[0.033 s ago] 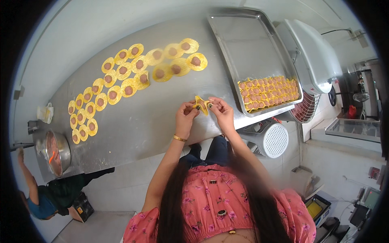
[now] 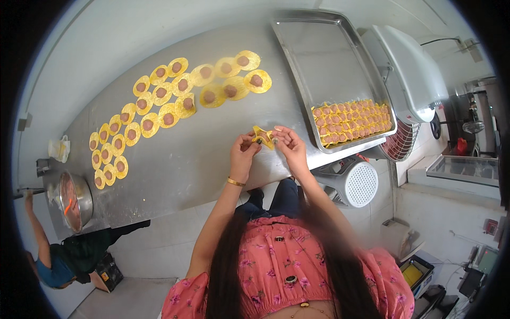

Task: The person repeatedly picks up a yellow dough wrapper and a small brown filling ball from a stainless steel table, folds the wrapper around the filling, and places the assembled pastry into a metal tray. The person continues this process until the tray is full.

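Note:
Between my two hands, above the near part of the steel table point(image 2: 175, 165), is a yellow dumpling wrapper point(image 2: 262, 131) with its edges drawn up. My left hand point(image 2: 244, 150) pinches its left side between thumb and fingers. On the opposite side, my right hand point(image 2: 291, 146) is closed at the wrapper's edge, thumb against fingertips. The fingers partly hide the filling. Several flat round yellow wrappers point(image 2: 256, 81), each topped with a pinkish ball of filling, lie in rows farther left and back. Shaped dumplings point(image 2: 350, 122) fill the near end of a metal tray point(image 2: 305, 87) at right.
A steel bowl point(image 2: 84, 199) of pink filling with an orange-handled utensil stands at the table's left end. A white machine point(image 2: 404, 74) is beyond the tray, and a stool with a perforated white top point(image 2: 362, 183) is below it. Another person point(image 2: 58, 260) is at lower left.
The wrapper's folds have shifted slightly and its upper point leans more to the left. The fingers of my right hand have moved a little at its edge.

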Available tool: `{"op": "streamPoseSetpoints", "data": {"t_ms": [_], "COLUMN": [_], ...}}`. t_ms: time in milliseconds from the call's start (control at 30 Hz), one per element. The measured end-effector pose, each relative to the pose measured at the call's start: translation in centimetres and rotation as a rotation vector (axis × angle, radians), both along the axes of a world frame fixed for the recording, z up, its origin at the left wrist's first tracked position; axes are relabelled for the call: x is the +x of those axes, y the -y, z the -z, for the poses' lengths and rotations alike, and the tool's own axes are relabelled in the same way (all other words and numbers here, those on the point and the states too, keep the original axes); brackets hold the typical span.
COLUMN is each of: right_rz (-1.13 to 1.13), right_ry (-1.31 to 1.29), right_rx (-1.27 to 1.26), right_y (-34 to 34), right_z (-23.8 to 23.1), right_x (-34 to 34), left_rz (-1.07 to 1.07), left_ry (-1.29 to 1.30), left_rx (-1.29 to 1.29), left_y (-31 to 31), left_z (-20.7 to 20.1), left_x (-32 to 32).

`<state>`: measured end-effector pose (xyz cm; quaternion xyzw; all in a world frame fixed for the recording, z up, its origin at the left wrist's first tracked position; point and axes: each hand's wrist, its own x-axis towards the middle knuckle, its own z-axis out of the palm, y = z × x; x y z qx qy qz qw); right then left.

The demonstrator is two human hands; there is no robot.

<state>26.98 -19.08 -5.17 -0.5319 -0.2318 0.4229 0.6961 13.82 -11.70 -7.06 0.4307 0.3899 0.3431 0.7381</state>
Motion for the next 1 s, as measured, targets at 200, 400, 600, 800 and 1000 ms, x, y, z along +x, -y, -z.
{"op": "streamPoseSetpoints", "data": {"t_ms": [200, 400, 600, 800, 1000], "right_rz": [-0.096, -0.22, -0.306, -0.303, -0.334], "right_ry": [0.02, 0.377, 0.809, 0.944, 1.003], "right_rx": [0.036, -0.131, -0.157, -0.129, -0.123], "right_y": [0.9, 0.7, 1.3, 1.0, 0.8], "right_z": [0.9, 2.2, 0.8, 0.3, 0.3], "right_x": [0.5, 1.9, 1.7, 1.7, 2.3], "left_rz": [0.041, 0.15, 0.178, 0.252, 0.31], "left_ry": [0.162, -0.084, -0.307, -0.401, -0.485], "left_rx": [-0.087, 0.093, 0.497, 0.531, 0.608], "left_y": [0.4, 0.1, 0.6, 1.0, 0.5], "left_z": [-1.9, -0.1, 1.9, -0.1, -0.6], "left_x": [-0.7, -1.7, -1.8, -0.9, -0.3]}}
